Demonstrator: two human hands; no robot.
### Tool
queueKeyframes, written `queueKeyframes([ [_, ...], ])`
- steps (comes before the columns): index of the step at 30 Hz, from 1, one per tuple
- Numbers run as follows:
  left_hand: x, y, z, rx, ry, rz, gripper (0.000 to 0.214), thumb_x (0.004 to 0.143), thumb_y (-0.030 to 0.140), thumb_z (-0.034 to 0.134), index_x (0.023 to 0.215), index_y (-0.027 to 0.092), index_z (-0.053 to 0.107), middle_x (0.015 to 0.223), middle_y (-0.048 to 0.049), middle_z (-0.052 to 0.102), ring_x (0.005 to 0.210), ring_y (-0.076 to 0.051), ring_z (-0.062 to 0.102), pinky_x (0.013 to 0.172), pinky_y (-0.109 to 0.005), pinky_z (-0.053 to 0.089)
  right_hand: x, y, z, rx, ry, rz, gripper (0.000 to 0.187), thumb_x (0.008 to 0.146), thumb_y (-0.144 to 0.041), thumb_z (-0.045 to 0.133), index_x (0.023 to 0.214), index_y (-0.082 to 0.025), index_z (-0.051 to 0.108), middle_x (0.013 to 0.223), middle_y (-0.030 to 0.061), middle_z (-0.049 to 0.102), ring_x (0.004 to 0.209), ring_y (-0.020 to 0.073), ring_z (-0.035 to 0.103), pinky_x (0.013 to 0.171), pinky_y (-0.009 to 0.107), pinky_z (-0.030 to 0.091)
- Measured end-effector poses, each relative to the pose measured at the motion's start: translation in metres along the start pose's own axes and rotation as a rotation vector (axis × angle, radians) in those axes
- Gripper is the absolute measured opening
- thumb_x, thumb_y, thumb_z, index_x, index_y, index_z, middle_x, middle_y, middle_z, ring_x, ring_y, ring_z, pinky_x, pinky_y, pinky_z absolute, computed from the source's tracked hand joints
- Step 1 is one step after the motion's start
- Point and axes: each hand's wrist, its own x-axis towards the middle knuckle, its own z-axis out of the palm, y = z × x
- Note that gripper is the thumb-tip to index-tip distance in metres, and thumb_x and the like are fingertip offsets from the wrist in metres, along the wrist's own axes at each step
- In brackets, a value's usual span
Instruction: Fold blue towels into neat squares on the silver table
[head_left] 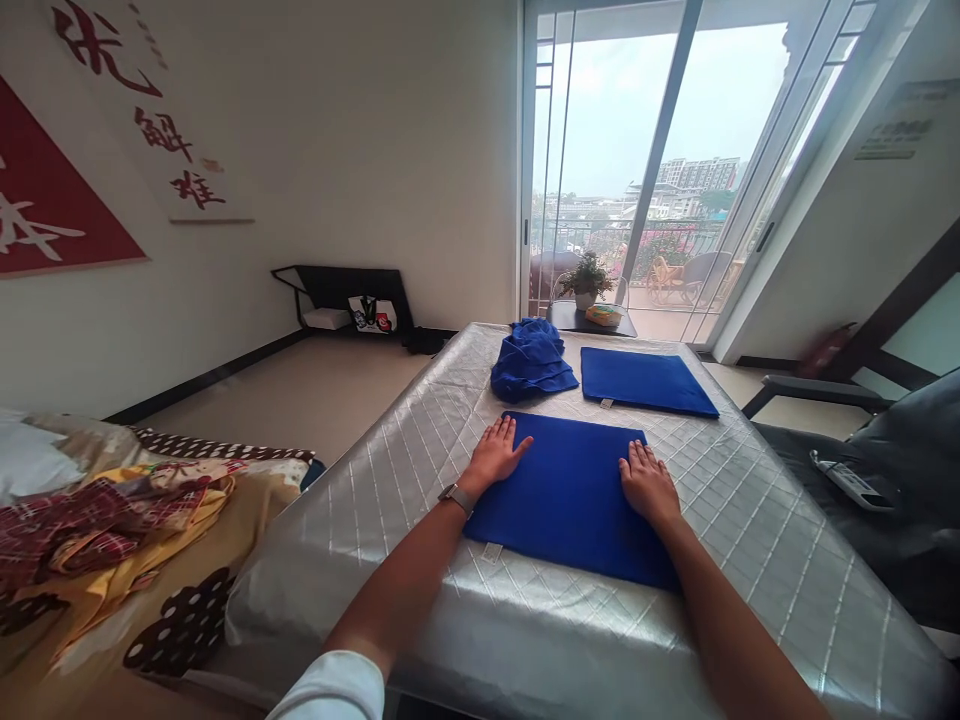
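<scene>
Sleeve (336, 688); left hand (493, 455), right hand (651, 484) flat on rectangular cloth (568, 505).

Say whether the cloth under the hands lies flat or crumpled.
Flat: the blue cloth shows straight edges and a smooth face.

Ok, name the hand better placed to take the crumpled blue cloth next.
Probably the left hand: it rests nearer the crumpled blue cloth, while the right hand rests farther right.

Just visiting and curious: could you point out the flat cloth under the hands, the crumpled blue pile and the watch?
Flat cloth (574, 495), head view: middle of its surface.
Crumpled blue pile (531, 362), head view: its central folds.
Watch (449, 492), head view: its case.
</scene>
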Motion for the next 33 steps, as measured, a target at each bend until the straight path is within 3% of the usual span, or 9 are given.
queueKeyframes([
  [9,0.001,0.004,0.0,-0.031,0.001,-0.013,0.087,0.098,0.068,0.01,0.157,0.006,0.024,0.164,-0.0156,0.018,0.152,-0.029,0.015,0.124,-0.045,0.015,0.01,0.0,-0.013,-0.078,-0.102,0.003,0.065,0.1,-0.038,0.014,0.157,-0.007,0.026,0.164,0.0087,0.022,0.151,0.0227,0.019,0.122,0.043,0.015],
  [13,-0.001,0.004,-0.001,-0.037,-0.001,-0.01,0.086,0.098,0.067,0.011,0.157,0.006,0.024,0.164,-0.0157,0.018,0.152,-0.03,0.015,0.123,-0.046,0.015,0.025,0.0,-0.022,-0.084,-0.057,-0.003,0.064,0.101,-0.036,0.015,0.156,-0.005,0.028,0.164,0.0108,0.024,0.151,0.0228,0.019,0.122,0.042,0.015],
  [22,0.001,0.002,0.001,0.008,-0.014,-0.008,0.086,0.098,0.067,0.009,0.157,0.006,0.024,0.165,-0.0144,0.017,0.153,-0.028,0.013,0.124,-0.043,0.013,0.042,0.005,0.003,-0.01,-0.017,-0.052,0.065,0.102,-0.039,0.015,0.157,-0.006,0.023,0.165,0.0083,0.021,0.152,0.0204,0.016,0.123,0.038,0.013],
  [30,0.003,-0.001,0.0,0.069,-0.029,-0.004,0.084,0.099,0.066,0.009,0.157,0.007,0.026,0.164,-0.0138,0.02,0.152,-0.026,0.017,0.123,-0.041,0.016,0.042,0.008,-0.002,0.022,-0.04,-0.062,0.065,0.101,-0.04,0.016,0.157,-0.007,0.026,0.165,0.008,0.022,0.152,0.0215,0.017,0.123,0.039,0.015],
  [33,0.009,0.0,-0.006,0.113,-0.063,-0.062,0.084,0.099,0.066,0.009,0.155,0.007,0.03,0.162,-0.0153,0.026,0.15,-0.027,0.024,0.122,-0.042,0.02,0.041,0.009,-0.003,0.03,-0.029,-0.062,0.065,0.101,-0.039,0.016,0.157,-0.008,0.026,0.164,0.0075,0.023,0.152,0.0208,0.017,0.123,0.039,0.015],
])
